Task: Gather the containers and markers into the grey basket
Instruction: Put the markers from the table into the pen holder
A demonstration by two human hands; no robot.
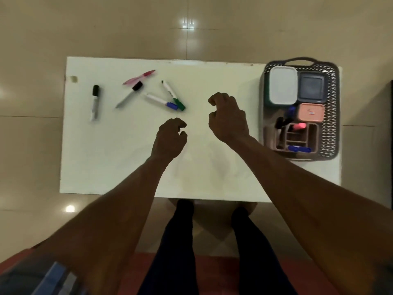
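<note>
The grey basket stands at the table's right end. It holds a white container, a dark grey container, a pink container and a compartment organiser with markers. On the left of the table lie a black-capped marker, a second black-capped marker, a pink pen, a blue-capped marker and a green-capped marker. My left hand and my right hand hover mid-table, fingers loosely curled, holding nothing.
The white table stands on a glossy tiled floor. My legs are at its near edge. A dark object shows at the right frame edge.
</note>
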